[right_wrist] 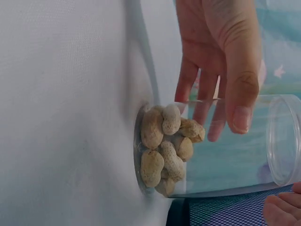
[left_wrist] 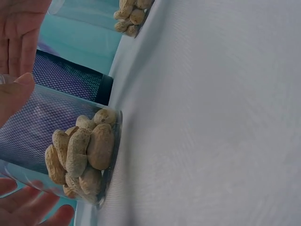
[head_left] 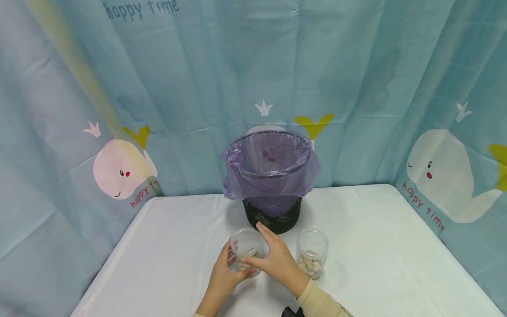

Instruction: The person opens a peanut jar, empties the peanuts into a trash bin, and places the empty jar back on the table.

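Observation:
A clear plastic jar (head_left: 246, 242) with several unshelled peanuts (left_wrist: 87, 155) at its bottom stands upright on the table. My left hand (head_left: 224, 274) is round its left side, the thumb (right_wrist: 242, 113) in front and the fingers behind the wall. On the other side, my right hand (head_left: 281, 262) sits beside the upper part, thumb overlapping the front and fingers extended past the rim. Those right fingers (right_wrist: 280, 209) show just below the rim in the right wrist view. A second clear jar (head_left: 313, 244), also partly filled with peanuts (left_wrist: 133, 16), stands to the right of my right hand.
Behind the jars stands a black mesh bin (head_left: 273, 220), lined with a purple plastic bag (head_left: 271, 185). A white cloth covers the table (head_left: 380, 246). Printed blue curtains (head_left: 198, 88) enclose the back and sides. A small black object (head_left: 292, 312) shows at the front edge.

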A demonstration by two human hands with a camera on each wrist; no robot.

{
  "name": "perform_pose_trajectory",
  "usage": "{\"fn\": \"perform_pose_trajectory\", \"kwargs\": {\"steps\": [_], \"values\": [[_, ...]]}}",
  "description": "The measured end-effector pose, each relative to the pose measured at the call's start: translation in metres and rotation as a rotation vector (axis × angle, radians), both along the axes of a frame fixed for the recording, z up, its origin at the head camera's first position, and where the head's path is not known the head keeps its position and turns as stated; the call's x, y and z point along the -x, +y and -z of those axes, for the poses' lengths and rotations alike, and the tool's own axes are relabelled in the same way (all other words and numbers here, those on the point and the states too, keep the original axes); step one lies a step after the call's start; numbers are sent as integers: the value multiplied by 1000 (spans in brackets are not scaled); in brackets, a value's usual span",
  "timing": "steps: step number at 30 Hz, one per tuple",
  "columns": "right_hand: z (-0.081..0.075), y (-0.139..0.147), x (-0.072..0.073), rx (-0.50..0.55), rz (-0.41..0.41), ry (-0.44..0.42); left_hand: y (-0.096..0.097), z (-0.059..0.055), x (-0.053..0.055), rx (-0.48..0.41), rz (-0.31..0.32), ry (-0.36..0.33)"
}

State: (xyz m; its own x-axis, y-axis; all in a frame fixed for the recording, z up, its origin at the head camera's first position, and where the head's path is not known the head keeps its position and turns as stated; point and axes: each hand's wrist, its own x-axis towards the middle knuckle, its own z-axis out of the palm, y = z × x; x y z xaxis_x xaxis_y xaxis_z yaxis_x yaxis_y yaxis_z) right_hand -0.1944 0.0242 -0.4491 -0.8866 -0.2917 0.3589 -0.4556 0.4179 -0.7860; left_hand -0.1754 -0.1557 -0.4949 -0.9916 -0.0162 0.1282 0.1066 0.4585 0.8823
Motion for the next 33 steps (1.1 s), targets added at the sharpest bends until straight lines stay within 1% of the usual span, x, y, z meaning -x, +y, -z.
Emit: {"fn": "perform_pose_trajectory", "kwargs": {"steps": [5, 8, 12, 15, 19, 23, 26, 31, 33], "values": [[1, -3, 1, 21, -20, -7, 0, 3, 0, -19, -9, -37], [2, -5, 2, 30, -24, -16, 1, 5, 1, -37, -3, -38], [1, -6, 1, 42, -21, -52, 2, 7, 2, -58, 9, -39], [1, -7, 2, 43, -11, -69, 2, 8, 3, -77, 11, -53], [2, -9, 3, 53, -1, -74, 2, 11, 4, -132, 3, -72], [4, -11, 4, 57, 8, -81, 3, 13, 4, -162, 5, -75], [4, -13, 4, 62, 25, -80, 4, 13, 4, -151, 11, -67], [5, -15, 3, 75, 59, -51, 6, 13, 6, -134, 10, -69], [6, -16, 2, 77, 69, -39, 7, 13, 7, -141, 11, -74]]}}
